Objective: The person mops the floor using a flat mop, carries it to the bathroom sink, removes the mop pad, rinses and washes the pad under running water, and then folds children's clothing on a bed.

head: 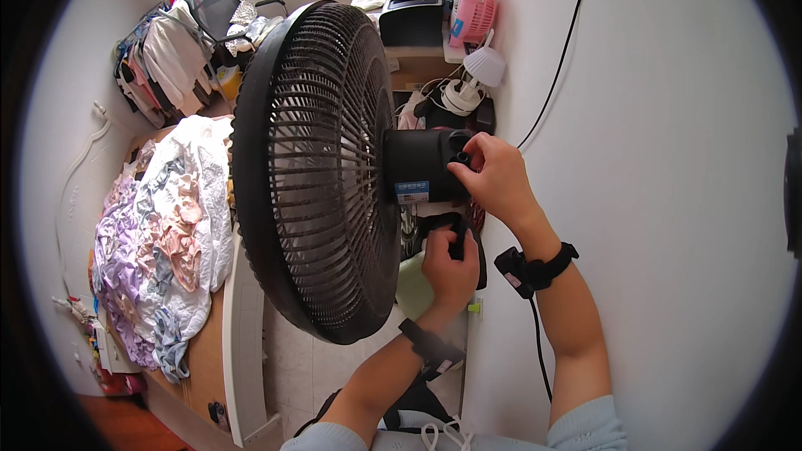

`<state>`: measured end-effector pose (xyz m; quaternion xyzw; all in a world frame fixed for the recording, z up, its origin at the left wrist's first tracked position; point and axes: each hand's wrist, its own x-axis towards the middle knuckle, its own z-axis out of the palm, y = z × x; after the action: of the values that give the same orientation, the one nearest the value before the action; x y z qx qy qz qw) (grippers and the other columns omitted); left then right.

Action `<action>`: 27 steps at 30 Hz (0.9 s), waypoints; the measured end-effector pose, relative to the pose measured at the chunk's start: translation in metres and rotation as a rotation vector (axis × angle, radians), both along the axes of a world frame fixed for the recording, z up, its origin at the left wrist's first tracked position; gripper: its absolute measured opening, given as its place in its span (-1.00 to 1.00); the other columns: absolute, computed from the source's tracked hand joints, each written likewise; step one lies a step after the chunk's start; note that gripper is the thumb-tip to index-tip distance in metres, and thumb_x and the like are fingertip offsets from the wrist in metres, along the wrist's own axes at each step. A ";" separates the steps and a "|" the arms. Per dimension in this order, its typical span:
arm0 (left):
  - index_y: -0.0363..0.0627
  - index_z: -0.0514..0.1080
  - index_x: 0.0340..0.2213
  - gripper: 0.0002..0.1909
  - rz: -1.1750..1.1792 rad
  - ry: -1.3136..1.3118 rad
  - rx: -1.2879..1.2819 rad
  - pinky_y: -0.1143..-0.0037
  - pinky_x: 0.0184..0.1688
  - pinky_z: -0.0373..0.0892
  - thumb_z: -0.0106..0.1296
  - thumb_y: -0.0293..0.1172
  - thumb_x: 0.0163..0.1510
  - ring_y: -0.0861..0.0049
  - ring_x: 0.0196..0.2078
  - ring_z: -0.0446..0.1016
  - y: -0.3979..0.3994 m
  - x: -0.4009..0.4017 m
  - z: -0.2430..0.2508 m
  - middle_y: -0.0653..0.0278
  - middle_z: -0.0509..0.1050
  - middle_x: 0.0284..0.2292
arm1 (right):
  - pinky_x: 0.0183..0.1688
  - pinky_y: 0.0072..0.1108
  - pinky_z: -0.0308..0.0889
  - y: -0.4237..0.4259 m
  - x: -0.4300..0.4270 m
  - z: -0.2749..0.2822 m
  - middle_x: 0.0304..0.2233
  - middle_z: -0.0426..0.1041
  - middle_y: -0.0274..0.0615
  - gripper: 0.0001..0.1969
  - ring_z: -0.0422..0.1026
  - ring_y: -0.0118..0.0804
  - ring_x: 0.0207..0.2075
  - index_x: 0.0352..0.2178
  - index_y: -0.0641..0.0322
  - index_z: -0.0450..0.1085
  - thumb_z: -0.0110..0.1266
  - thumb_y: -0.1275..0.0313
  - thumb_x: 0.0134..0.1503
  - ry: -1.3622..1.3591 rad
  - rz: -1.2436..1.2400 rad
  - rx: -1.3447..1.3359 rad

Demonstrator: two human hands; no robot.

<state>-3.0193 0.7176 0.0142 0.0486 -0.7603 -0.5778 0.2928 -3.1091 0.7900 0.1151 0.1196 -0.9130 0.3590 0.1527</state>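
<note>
A black electric fan [376, 138] stands in front of me, its grille [319, 175] facing left. Dust clings to the grille bars. Behind the grille is the black motor housing [420, 153], which bears a blue and white label. My right hand [504, 178] pinches a small black knob [462, 157] at the rear of the housing between thumb and fingers. Lower down, my left hand [452, 269] grips a black part of the fan stand [460, 235] below the housing; my fingers partly hide it. Both wrists carry black straps with small devices.
A bed [241, 338] with heaped clothes [169, 232] lies to the left. The white wall [658, 138] is close on the right, with a black cable [567, 44] along it. Ahead are a printer [410, 12], a pink fan [471, 9], a white lamp [482, 69] and a clothes rack [166, 56].
</note>
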 end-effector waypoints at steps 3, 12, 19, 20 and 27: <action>-0.28 0.23 -0.56 -0.80 0.011 0.031 0.013 0.49 -0.42 0.29 0.07 -0.51 -0.16 0.30 -0.50 0.34 0.003 -0.005 0.000 0.10 0.37 -0.50 | -0.55 -0.47 0.22 0.000 -0.008 -0.009 -0.64 0.30 -0.07 -0.75 0.32 -0.17 -0.61 -0.61 0.35 0.23 0.14 0.42 -0.25 0.033 0.026 -0.082; -0.24 0.22 -0.60 -0.81 -0.084 0.059 0.088 0.47 -0.46 0.29 0.07 -0.55 -0.20 0.26 -0.50 0.35 0.015 0.001 -0.008 0.12 0.37 -0.50 | -0.60 -0.76 0.18 0.000 -0.008 -0.004 -0.75 0.31 -0.31 -0.81 0.25 -0.63 -0.68 -0.64 0.34 0.30 0.15 0.45 -0.25 0.019 -0.073 -0.154; -0.24 0.20 -0.63 -0.82 -0.282 -0.035 -0.087 0.46 -0.45 0.29 0.03 -0.58 -0.19 0.19 -0.49 0.34 -0.018 0.051 -0.082 0.11 0.35 -0.47 | -0.61 -0.71 0.22 0.023 0.030 -0.034 -0.72 0.34 -0.32 -0.84 0.29 -0.59 -0.68 -0.47 0.33 0.32 0.07 0.44 -0.07 -0.133 -0.170 -0.488; -0.24 0.22 -0.60 -0.82 -0.392 -0.068 -0.158 0.44 -0.46 0.29 0.04 -0.54 -0.18 0.17 -0.47 0.34 -0.029 0.059 -0.098 0.08 0.36 -0.47 | -0.61 -0.71 0.22 0.026 0.040 -0.052 -0.72 0.34 -0.32 -0.84 0.29 -0.59 -0.68 -0.47 0.33 0.32 0.07 0.44 -0.07 -0.159 -0.160 -0.477; -0.15 0.32 -0.37 -0.78 -0.405 -0.120 -0.737 0.38 -0.32 0.29 -0.05 -0.42 -0.15 0.18 -0.30 0.36 -0.124 0.117 -0.190 0.10 0.37 -0.34 | -0.53 -0.70 0.23 -0.008 0.082 -0.210 -0.56 0.29 -0.27 -0.85 0.26 -0.53 -0.58 -0.43 0.31 0.26 -0.04 0.42 -0.01 -0.704 -0.365 -0.743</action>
<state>-2.9023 0.5935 -0.1759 -0.1763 -0.9259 -0.3093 0.1264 -3.0268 0.7821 -0.0949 -0.2303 -0.7265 0.6436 -0.0704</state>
